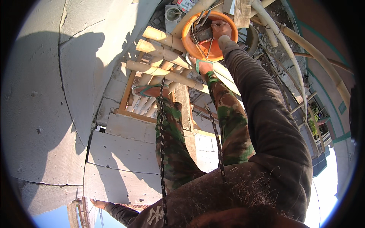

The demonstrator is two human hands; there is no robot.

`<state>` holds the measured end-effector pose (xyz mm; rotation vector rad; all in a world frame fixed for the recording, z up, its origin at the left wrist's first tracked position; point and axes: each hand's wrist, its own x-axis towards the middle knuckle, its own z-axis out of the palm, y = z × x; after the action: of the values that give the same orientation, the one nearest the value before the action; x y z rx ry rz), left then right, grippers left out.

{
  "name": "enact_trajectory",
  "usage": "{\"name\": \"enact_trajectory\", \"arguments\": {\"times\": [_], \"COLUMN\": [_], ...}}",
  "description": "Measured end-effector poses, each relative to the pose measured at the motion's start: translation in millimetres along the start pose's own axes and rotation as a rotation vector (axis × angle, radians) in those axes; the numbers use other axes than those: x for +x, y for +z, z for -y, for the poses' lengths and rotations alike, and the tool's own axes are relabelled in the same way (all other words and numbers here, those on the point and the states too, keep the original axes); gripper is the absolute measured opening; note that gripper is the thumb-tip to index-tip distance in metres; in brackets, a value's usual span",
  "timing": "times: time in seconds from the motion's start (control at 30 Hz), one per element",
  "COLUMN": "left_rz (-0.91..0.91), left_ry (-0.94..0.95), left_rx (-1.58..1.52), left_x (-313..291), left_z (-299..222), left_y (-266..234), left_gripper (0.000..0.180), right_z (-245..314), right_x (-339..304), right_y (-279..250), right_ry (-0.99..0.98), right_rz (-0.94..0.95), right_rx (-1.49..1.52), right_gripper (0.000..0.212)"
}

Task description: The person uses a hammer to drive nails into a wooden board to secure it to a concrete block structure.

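My right hand (221, 29) reaches into an orange plastic basin (232, 35), its fingers curled at the inner wall. What they hold, if anything, is hidden. Beside the hand a dark grey, blocky item (203, 35) lies in the basin, with thin rods or wires (196, 37) around it. Far from there, at the lower left, my left hand (99, 203) rests with fingers stretched out at the edge of the pale block wall (121, 182). Its details are small. The basin sits by bamboo poles (163, 52), close to my sandalled foot (205, 67).
Both feet stand on lashed bamboo poles over a wooden frame (123, 97) with gaps. A grey wall (42, 98) rises at the left. Bent bamboo poles (300, 41) cross at the right, near an upright timber (242, 13). A grey container (173, 14) stands behind.
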<state>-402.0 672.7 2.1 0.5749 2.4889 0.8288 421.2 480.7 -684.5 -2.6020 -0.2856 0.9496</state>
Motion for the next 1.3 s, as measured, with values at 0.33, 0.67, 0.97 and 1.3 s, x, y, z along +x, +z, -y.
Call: {"name": "enact_trajectory", "arguments": {"times": [0.33, 0.67, 0.97, 1.3], "left_rz": [0.031, 0.293, 0.452, 0.468], "left_ry": [-0.049, -0.045, -0.066, 0.318], "left_rx": [-0.059, -0.244, -0.439, -0.002], "left_x": [-17, -19, -8, 4], "left_z": [-3, 21, 32, 49], "left_y": [22, 20, 49, 42], "left_gripper": [0.078, 0.069, 0.061, 0.062], "right_z": [43, 181, 360, 563], "right_x": [-59, -229, -425, -549], "right_y": [-71, -234, -309, -239], "right_ry": [0.116, 0.094, -0.232, -1.803], "right_rz": [-0.094, 0.493, 0.646, 0.054], "right_rx": [0.986, 1.338, 1.063, -0.317], "right_gripper": [0.015, 0.019, 0.011, 0.046]}}
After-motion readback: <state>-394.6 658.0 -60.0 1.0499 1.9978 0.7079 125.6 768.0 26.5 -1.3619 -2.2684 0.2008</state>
